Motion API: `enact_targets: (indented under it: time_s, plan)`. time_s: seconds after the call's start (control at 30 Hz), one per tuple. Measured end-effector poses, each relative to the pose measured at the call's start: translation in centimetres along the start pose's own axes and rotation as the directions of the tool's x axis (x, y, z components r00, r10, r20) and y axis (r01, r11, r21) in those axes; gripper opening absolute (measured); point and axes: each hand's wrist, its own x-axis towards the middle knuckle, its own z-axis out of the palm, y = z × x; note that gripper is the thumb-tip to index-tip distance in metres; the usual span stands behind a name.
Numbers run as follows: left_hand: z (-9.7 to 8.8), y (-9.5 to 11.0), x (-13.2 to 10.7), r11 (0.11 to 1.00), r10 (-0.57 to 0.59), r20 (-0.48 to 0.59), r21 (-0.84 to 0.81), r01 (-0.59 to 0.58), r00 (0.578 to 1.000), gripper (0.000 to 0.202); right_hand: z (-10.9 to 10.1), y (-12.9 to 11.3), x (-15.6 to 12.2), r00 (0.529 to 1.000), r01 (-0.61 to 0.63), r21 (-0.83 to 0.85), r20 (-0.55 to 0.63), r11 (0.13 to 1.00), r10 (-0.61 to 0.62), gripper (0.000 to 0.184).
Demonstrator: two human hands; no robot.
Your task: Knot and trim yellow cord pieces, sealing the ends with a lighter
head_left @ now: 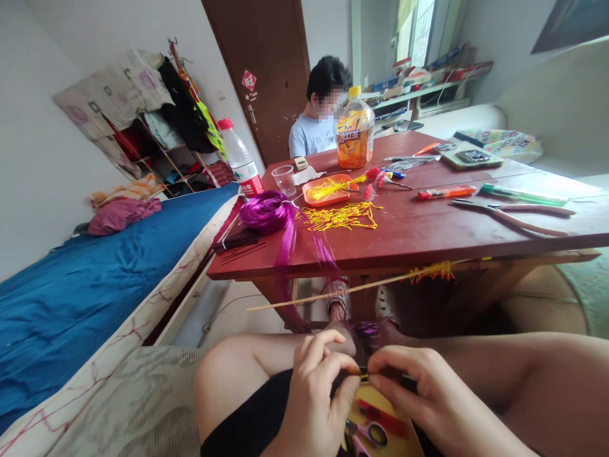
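Above my lap, my left hand [316,384] and my right hand [419,384] face each other, each pinched with thumb and forefinger. A thin yellow strand [364,376] shows in the small gap between the fingertips; most of it is hidden by the fingers. Below them, on a yellowish surface [390,438] in my lap, lie scissors [373,434] with pink and dark handles and a red object [383,416]. Beyond my hands, a bundle of purple fibres [266,212] trails off the table's front edge.
The red table [404,235] holds loose yellow strands [340,217], an orange dish [328,198], pliers [518,214], a red cutter [447,193] and bottles [354,130]. A stick with a yellow tuft [328,294] juts out below its edge. A person [314,130] sits opposite. A blue bed [95,279] stands left.
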Motion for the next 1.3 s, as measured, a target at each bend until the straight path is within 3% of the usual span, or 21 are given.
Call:
enact_targets:
  time_s: [0.17,0.37,0.5,0.67,1.0,1.1,1.2,1.3]
  plan:
    - [0.2,-0.3,-1.3,0.999,-0.051,0.113,-0.004,0.052,0.992,0.014,1.1,1.6,-0.5,0.983,-0.177,0.316,0.094,0.932,0.155,0.023]
    - [1.2,-0.8,-1.9,1.0,-0.026,0.063,-0.009,0.026,0.998,0.013,2.2,2.4,-0.2,0.943,-0.329,0.615,0.256,0.716,0.213,0.034]
    - [1.4,-0.9,-1.7,0.999,-0.03,0.058,-0.029,0.031,0.998,0.014,2.2,2.4,0.1,0.921,-0.387,0.688,0.316,0.614,0.226,0.04]
    - [1.5,-0.8,-1.4,1.0,0.007,0.012,-0.014,-0.007,1.0,0.012,2.2,2.5,0.3,0.907,-0.417,0.686,0.352,0.596,0.229,0.039]
    - [1.4,-0.8,-1.7,0.997,-0.071,0.192,0.003,0.072,0.979,0.012,2.5,2.9,0.2,0.901,-0.428,0.647,0.358,0.632,0.243,0.037]
    - [1.4,-0.5,-1.6,0.974,-0.208,0.26,-0.031,0.224,0.943,0.013,2.6,2.6,0.1,0.893,-0.446,0.635,0.365,0.631,0.263,0.037]
    - [1.5,-0.4,-1.6,0.886,-0.41,0.321,-0.081,0.456,0.854,0.01,2.8,2.6,-0.2,0.889,-0.455,0.645,0.369,0.614,0.272,0.036]
    - [1.6,-0.4,-1.7,0.844,-0.464,0.359,-0.1,0.527,0.81,0.007,2.8,2.7,-0.4,0.892,-0.449,0.657,0.369,0.605,0.261,0.036]
